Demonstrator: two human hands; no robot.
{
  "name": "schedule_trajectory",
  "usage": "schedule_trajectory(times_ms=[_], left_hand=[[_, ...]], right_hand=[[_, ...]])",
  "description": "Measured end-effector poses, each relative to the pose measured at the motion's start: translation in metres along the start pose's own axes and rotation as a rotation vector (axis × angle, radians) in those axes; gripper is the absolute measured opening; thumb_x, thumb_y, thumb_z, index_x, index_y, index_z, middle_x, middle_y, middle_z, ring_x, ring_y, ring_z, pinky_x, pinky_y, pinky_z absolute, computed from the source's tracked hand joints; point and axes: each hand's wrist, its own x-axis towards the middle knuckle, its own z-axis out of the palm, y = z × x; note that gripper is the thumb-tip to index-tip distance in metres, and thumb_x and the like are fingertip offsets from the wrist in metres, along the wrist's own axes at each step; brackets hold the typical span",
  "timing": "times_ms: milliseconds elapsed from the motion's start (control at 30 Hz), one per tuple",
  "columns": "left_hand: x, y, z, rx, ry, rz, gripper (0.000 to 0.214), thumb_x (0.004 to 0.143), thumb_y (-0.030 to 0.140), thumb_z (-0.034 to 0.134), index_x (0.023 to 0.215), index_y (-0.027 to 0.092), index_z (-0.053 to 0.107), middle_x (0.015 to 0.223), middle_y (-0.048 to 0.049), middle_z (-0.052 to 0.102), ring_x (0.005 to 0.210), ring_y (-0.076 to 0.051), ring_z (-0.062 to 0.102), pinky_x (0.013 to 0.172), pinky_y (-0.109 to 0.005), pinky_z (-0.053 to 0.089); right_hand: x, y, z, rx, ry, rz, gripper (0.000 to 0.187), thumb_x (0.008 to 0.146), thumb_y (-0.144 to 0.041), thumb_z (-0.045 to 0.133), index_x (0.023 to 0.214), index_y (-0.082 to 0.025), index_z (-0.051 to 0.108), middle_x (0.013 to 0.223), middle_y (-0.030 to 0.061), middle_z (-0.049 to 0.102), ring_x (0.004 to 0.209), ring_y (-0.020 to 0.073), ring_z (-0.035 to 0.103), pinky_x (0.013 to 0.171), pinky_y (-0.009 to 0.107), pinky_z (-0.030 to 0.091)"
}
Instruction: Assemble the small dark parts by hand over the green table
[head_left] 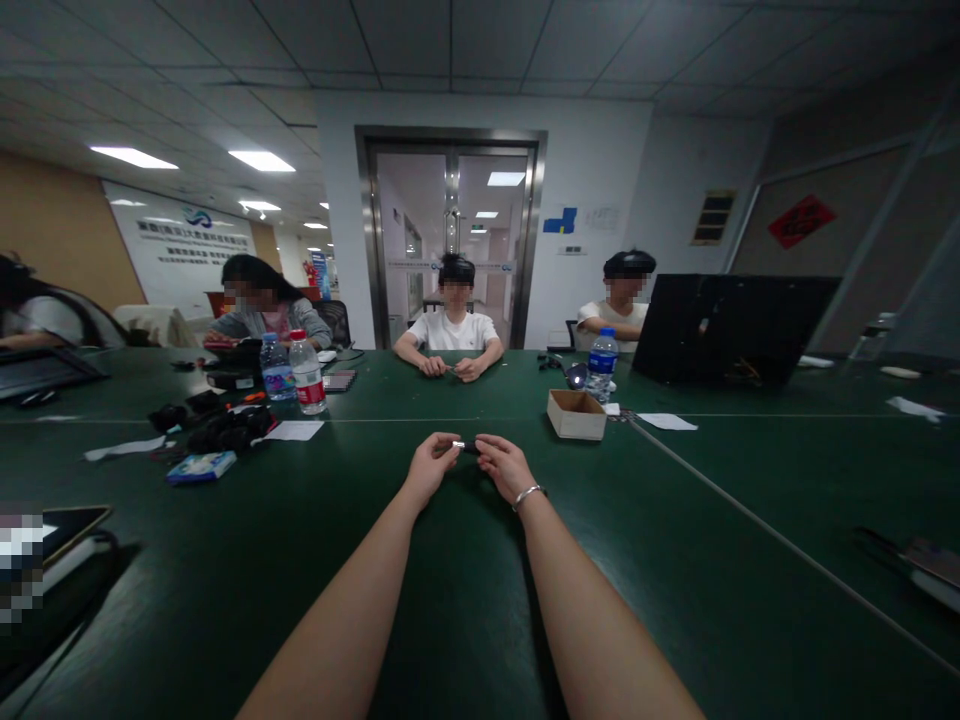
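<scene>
A small dark stick with a bright silver end (469, 447) is held level between my two hands, over the middle of the green table (465, 600). My left hand (431, 468) pinches its silver end between thumb and fingers. At the other end, the fingertips of my right hand (505, 466) close on the dark part. A silver bracelet (529, 496) circles my right wrist. The stick is too small to tell its exact kind, and my fingers cover both its ends.
An open cardboard box (576, 428) stands ahead to the right, near a blue-capped water bottle (602, 365). Two bottles, one a red-capped bottle (307, 375), black gear (225, 428) and a blue-white packet (201, 467) lie left. Across the table sits a person (456, 332); black monitors (735, 330) stand right.
</scene>
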Motion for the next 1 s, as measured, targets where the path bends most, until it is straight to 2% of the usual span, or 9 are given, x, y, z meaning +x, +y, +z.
schedule_trajectory(times_ms=[100,233,600,733,900,1000], left_hand=[[0.000,0.000,-0.001,-0.003,-0.011,-0.011,0.038,0.059,0.035,0.072,0.091,0.017,0.061,0.093,-0.0081,0.060,0.078,-0.015,0.057,0.066,-0.024,0.047],[0.003,-0.005,-0.002,0.019,0.015,-0.012,0.037,0.057,0.037,0.073,0.085,0.015,0.063,0.081,-0.0067,0.061,0.072,-0.014,0.057,0.064,-0.024,0.047],[0.015,-0.021,-0.006,0.018,0.045,-0.081,0.044,0.058,0.052,0.068,0.074,0.011,0.063,0.062,-0.0051,0.060,0.053,-0.011,0.052,0.053,-0.022,0.041],[0.014,-0.017,-0.005,0.052,0.047,-0.074,0.043,0.059,0.053,0.066,0.071,0.011,0.062,0.061,-0.0049,0.059,0.053,-0.011,0.052,0.051,-0.021,0.039],[0.006,-0.005,-0.002,0.251,0.071,-0.048,0.045,0.064,0.058,0.058,0.061,0.013,0.059,0.054,-0.0034,0.056,0.047,-0.011,0.049,0.047,-0.021,0.036],[0.004,-0.003,-0.001,0.284,0.073,-0.027,0.045,0.066,0.058,0.056,0.061,0.014,0.058,0.053,-0.0022,0.055,0.047,-0.011,0.049,0.047,-0.022,0.037]], right_hand=[[0.000,0.000,0.000,-0.021,-0.020,0.009,0.031,0.053,-0.020,0.078,0.079,-0.012,0.063,0.062,0.0021,0.058,0.051,0.0087,0.053,0.043,0.016,0.042],[-0.001,0.001,0.001,-0.033,-0.073,0.007,0.034,0.052,-0.021,0.079,0.080,-0.012,0.062,0.062,0.0014,0.058,0.052,0.0094,0.054,0.045,0.017,0.043],[-0.004,0.000,0.002,-0.021,-0.159,-0.013,0.037,0.050,-0.019,0.079,0.081,-0.013,0.061,0.066,-0.0002,0.057,0.055,0.0100,0.057,0.049,0.018,0.045],[-0.003,0.001,0.001,-0.018,-0.149,-0.017,0.037,0.049,-0.019,0.079,0.081,-0.013,0.061,0.071,-0.0002,0.056,0.055,0.0096,0.057,0.049,0.018,0.045],[-0.003,0.000,0.001,-0.024,-0.151,-0.018,0.037,0.049,-0.017,0.079,0.082,-0.013,0.062,0.075,0.0004,0.056,0.058,0.0093,0.057,0.052,0.019,0.046],[-0.002,0.001,0.000,-0.025,-0.160,-0.018,0.039,0.048,-0.018,0.079,0.083,-0.013,0.062,0.075,0.0005,0.056,0.057,0.0091,0.057,0.052,0.019,0.046]])
